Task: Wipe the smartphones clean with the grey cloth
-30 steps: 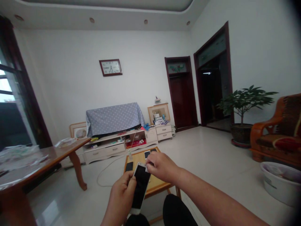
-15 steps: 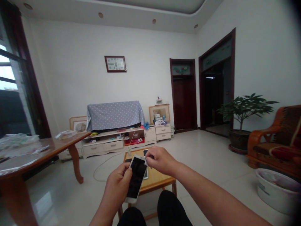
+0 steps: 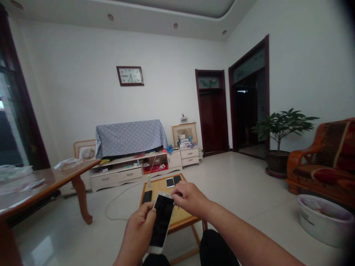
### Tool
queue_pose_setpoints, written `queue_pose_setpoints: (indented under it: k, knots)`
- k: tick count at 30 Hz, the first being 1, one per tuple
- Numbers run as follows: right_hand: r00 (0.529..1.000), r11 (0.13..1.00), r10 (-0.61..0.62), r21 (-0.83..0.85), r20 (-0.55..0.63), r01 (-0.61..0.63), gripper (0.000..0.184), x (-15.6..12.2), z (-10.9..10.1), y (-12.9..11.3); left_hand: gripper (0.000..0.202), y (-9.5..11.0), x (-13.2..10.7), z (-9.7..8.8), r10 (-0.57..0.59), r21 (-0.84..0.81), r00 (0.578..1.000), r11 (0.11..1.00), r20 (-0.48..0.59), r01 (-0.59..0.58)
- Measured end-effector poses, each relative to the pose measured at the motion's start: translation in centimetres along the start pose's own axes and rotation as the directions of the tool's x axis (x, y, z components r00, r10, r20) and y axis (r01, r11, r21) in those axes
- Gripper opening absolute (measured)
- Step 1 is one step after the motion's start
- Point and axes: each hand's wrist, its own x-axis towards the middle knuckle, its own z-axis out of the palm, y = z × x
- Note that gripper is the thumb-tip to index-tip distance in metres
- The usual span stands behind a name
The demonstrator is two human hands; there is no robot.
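My left hand (image 3: 140,231) grips a white smartphone (image 3: 161,226) with a dark screen, held upright and tilted in front of me. My right hand (image 3: 188,198) pinches at the phone's top right corner with closed fingertips; whatever small thing it holds is hidden. Beneath the hands stands a small wooden table (image 3: 183,218). On it lie a white phone (image 3: 170,182), a dark phone (image 3: 177,179) and another dark phone (image 3: 146,196).
A long wooden table (image 3: 52,179) with plastic wrap stands at left. A white cabinet (image 3: 130,171) with a covered TV sits against the far wall, a cable (image 3: 119,201) trailing on the floor. A potted plant (image 3: 279,147), a wooden armchair (image 3: 318,162) and a white basin (image 3: 324,221) are at right.
The view has shifted slightly and the phone sits a little lower in it. My right hand stays pinched at the phone's top corner, and the white phone on the small table is now uncovered.
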Motion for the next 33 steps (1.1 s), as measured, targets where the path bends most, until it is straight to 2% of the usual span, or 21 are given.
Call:
queue_pose_setpoints:
  k: [7,11,15,19,27,33]
  knots:
    - [0.990,0.989,0.121,0.099,-0.069,-0.114,0.012,-0.8,-0.2,1.0,0.041,0.3,0.5,1.3,0.006,-0.020,0.998,1.000,-0.063,-0.007]
    - [0.966,0.956,0.234,0.208,-0.112,-0.208,0.010,-1.3,0.1,1.6,0.040,0.8,0.3,2.1,-0.014,0.003,0.999,1.000,-0.047,0.014]
    - [0.917,0.879,0.378,0.361,-0.125,-0.313,0.005,-1.8,0.6,2.1,0.039,1.5,0.1,3.2,-0.009,-0.004,0.994,1.000,-0.105,0.009]
    - [0.866,0.776,0.492,0.495,-0.089,-0.390,0.004,-2.5,1.3,2.2,0.037,1.6,0.0,3.8,-0.019,-0.017,0.989,1.000,-0.144,0.016]
    - [0.834,0.680,0.540,0.642,-0.111,-0.355,0.007,-1.5,0.9,1.9,0.042,1.9,-0.1,3.8,-0.054,-0.084,0.993,0.995,-0.104,0.046]
    - [0.813,0.624,0.572,0.701,-0.110,-0.344,0.008,-2.2,1.3,1.2,0.036,2.6,-0.5,3.7,-0.069,-0.080,0.990,0.995,-0.124,0.060]
